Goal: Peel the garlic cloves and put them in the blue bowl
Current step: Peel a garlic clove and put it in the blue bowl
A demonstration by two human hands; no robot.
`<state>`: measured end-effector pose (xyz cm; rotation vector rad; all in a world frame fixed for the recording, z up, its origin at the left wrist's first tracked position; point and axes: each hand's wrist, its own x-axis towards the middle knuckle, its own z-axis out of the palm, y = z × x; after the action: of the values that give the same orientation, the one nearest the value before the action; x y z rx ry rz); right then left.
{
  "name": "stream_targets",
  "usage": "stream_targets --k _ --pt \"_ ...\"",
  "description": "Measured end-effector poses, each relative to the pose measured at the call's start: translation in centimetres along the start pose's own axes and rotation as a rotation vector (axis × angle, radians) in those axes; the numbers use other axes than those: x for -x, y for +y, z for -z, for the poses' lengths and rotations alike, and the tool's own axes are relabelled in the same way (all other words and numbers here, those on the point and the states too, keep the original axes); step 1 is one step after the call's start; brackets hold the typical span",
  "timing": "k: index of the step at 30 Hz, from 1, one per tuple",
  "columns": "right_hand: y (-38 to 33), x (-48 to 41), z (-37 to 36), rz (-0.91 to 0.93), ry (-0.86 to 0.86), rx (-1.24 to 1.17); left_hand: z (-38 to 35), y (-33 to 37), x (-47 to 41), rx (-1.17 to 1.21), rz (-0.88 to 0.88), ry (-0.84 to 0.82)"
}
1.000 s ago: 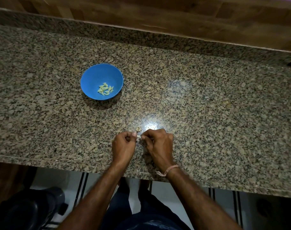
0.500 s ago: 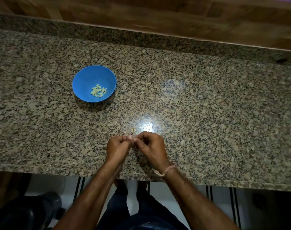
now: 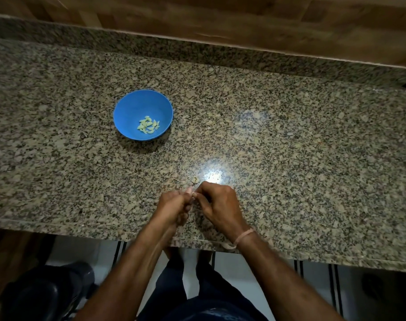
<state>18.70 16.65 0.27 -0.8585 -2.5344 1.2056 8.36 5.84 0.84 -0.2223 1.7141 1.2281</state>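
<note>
The blue bowl (image 3: pixel 128 112) stands on the speckled granite counter (image 3: pixel 290 147), left of centre, with several pale peeled garlic cloves (image 3: pixel 148 125) in its bottom. Close to the counter's front edge my left hand (image 3: pixel 172 205) and my right hand (image 3: pixel 220 202) meet fingertip to fingertip. Together they pinch a small garlic clove (image 3: pixel 192 193) that is almost wholly hidden by the fingers. A small scrap of garlic skin (image 3: pixel 195 180) lies on the counter just beyond my fingertips.
A wooden wall panel (image 3: pixel 220 24) runs behind the counter's raised granite back strip. A bright light reflection (image 3: pixel 212 176) shines on the stone beyond my right hand. Below the front edge there are a tiled floor, my dark trousers and a dark object (image 3: pixel 42 295) at the lower left.
Both hands stay together pinching the clove, with only small finger movement. The view has shifted slightly, so bowl and hands sit a little differently in frame.
</note>
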Motion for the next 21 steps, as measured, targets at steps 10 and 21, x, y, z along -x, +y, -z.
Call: stream_targets --k 10,21 --pt "-1.1 0.0 1.1 -0.482 -0.15 -0.591 -0.1 -1.0 1.2 -0.449 -0.478 0.192" --pt "-0.9 0.3 0.2 -0.345 -0.028 -0.434 -0.3 -0.8 2.0 -0.252 -0.304 0.16"
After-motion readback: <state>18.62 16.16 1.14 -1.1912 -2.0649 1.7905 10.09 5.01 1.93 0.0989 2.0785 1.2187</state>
